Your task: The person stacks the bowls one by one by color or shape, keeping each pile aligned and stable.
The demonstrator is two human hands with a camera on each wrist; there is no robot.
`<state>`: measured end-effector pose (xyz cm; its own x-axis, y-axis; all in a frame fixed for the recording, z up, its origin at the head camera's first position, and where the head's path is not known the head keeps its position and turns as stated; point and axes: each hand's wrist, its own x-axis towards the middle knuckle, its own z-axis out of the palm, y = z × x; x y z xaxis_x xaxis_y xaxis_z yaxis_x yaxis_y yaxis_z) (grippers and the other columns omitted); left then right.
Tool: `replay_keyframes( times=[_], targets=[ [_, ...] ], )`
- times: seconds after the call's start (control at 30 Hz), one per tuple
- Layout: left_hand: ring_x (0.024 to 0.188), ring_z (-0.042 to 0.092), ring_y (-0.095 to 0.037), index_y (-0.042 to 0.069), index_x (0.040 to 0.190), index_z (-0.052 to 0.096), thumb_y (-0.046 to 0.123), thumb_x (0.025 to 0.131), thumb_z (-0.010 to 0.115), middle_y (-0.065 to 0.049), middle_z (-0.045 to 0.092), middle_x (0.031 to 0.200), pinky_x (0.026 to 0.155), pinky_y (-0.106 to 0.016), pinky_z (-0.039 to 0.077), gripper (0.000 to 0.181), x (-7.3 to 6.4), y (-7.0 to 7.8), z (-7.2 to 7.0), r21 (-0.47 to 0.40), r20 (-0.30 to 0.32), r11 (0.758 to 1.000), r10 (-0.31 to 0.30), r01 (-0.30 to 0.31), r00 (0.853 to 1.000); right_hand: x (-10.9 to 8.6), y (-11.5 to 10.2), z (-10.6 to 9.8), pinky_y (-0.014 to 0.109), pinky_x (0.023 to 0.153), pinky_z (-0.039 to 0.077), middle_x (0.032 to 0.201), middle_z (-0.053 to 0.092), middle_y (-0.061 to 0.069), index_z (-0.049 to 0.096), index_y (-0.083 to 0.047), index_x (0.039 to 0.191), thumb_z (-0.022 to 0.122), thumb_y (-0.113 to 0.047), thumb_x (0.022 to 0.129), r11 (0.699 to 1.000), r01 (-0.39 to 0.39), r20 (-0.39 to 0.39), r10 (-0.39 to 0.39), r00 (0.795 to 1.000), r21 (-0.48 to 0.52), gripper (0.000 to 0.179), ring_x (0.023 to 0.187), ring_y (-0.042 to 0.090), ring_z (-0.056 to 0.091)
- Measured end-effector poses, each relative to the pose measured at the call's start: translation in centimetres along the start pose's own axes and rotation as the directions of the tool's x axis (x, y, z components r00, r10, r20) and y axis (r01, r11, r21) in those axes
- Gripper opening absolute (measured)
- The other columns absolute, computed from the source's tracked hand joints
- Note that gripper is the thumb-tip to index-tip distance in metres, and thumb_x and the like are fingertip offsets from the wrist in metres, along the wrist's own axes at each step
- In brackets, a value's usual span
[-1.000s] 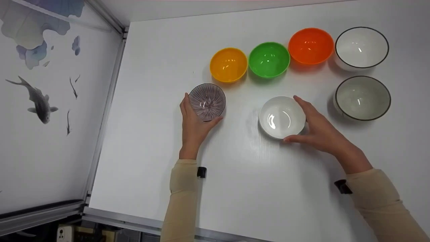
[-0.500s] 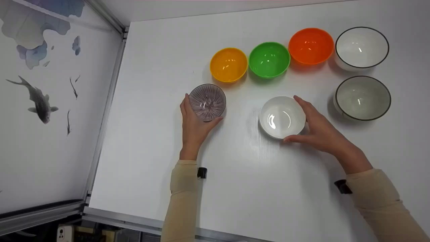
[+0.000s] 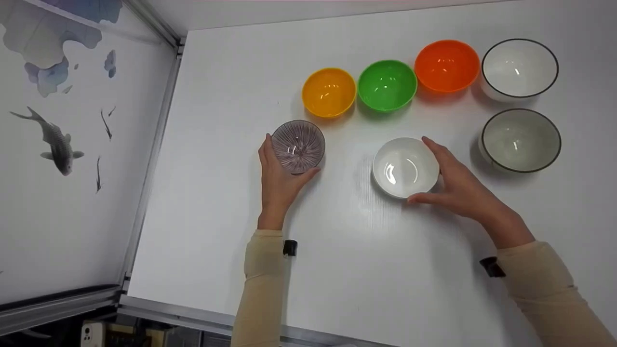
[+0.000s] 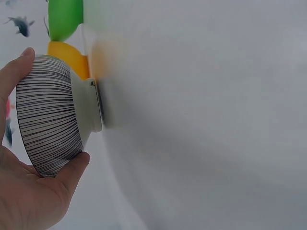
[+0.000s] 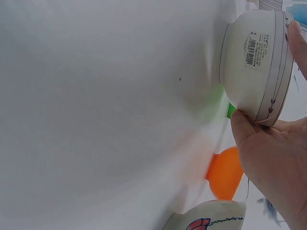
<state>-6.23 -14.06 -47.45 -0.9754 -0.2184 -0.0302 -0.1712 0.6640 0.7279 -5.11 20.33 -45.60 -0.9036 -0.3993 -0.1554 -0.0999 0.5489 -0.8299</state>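
My left hand (image 3: pixel 283 185) grips a small bowl with fine dark stripes (image 3: pixel 300 148), thumb on its near side and fingers on the left. In the left wrist view, the striped bowl (image 4: pixel 48 115) sits upright with its foot at the table surface. To the right, my right hand (image 3: pixel 462 190) holds a plain white-inside bowl (image 3: pixel 404 169) between thumb and fingers at its right side. The right wrist view shows a barcode label and a patterned band on that white bowl (image 5: pixel 247 72). Some fingertips are hidden behind the bowls.
Behind stand a yellow bowl (image 3: pixel 329 93), a green bowl (image 3: pixel 387 86), an orange bowl (image 3: pixel 447 66) and a dark-rimmed white bowl (image 3: pixel 519 68). A grey-green bowl (image 3: pixel 520 140) stands at the right. A panel with a fish print (image 3: pixel 60 149) borders the white table (image 3: pixel 207 144) on the left.
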Motion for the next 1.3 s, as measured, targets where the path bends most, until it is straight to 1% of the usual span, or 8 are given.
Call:
replay_keyframes(
  times=[0.17,0.4,0.6,1.07,1.17,1.3],
  targets=[
    [0.147,0.034,-0.029,0.002,0.157,0.012,0.035,0.068,0.092,-0.013,0.026,0.157,0.122,-0.040,0.035,0.125,-0.1,0.2,-0.1,-0.002,-0.005,1.000,0.007,-0.007,1.000,0.0,0.0,0.0,0.068,0.117,0.023,0.161,0.026,0.021,0.017,-0.006,0.159,0.092,-0.027,0.069,1.000,0.009,-0.003,-0.009,1.000,-0.002,0.120,0.148,0.044,0.025],
    [0.147,0.034,-0.029,0.002,0.157,0.013,0.035,0.068,0.092,-0.015,0.027,0.156,0.122,-0.041,0.034,0.124,-0.1,0.5,-0.2,-0.029,-0.013,0.999,0.022,-0.022,1.000,0.0,0.0,0.0,0.068,0.117,0.023,0.160,0.027,0.021,0.016,-0.007,0.159,0.092,-0.030,0.069,1.000,0.006,-0.004,-0.006,1.000,0.004,0.120,0.147,0.044,0.026],
    [0.147,0.033,-0.029,0.005,0.158,0.013,0.036,0.068,0.092,-0.014,0.027,0.157,0.122,-0.041,0.033,0.124,-0.2,0.8,-0.3,-0.033,-0.008,0.999,0.029,-0.029,1.000,0.0,0.0,0.0,0.068,0.117,0.023,0.161,0.027,0.022,0.016,-0.008,0.160,0.092,-0.030,0.069,1.000,-0.001,-0.001,0.001,1.000,0.005,0.120,0.147,0.044,0.025],
    [0.146,0.034,-0.028,0.005,0.158,0.013,0.035,0.067,0.093,-0.012,0.027,0.157,0.122,-0.041,0.035,0.125,-0.7,1.5,-0.2,-0.073,0.000,0.996,0.043,-0.043,0.999,0.0,0.1,0.1,0.068,0.118,0.022,0.161,0.027,0.021,0.016,-0.007,0.159,0.093,-0.027,0.069,1.000,-0.006,-0.003,0.006,1.000,0.009,0.121,0.147,0.044,0.026],
    [0.146,0.035,-0.027,0.006,0.158,0.013,0.036,0.066,0.093,-0.012,0.028,0.157,0.121,-0.041,0.035,0.126,-0.9,1.7,-0.2,-0.081,0.000,0.995,0.055,-0.055,0.998,0.1,0.0,0.1,0.068,0.118,0.022,0.161,0.027,0.020,0.015,-0.009,0.160,0.093,-0.028,0.069,1.000,-0.014,0.001,0.014,1.000,0.008,0.121,0.148,0.044,0.025],
    [0.146,0.034,-0.027,0.004,0.158,0.013,0.036,0.066,0.094,-0.012,0.028,0.157,0.122,-0.040,0.034,0.126,-1.0,2.1,0.1,-0.093,0.013,0.992,0.086,-0.085,0.996,0.0,0.0,0.0,0.068,0.118,0.022,0.162,0.026,0.020,0.015,-0.009,0.160,0.092,-0.028,0.069,1.000,-0.016,0.003,0.016,1.000,0.003,0.120,0.148,0.044,0.024]
  ],
)
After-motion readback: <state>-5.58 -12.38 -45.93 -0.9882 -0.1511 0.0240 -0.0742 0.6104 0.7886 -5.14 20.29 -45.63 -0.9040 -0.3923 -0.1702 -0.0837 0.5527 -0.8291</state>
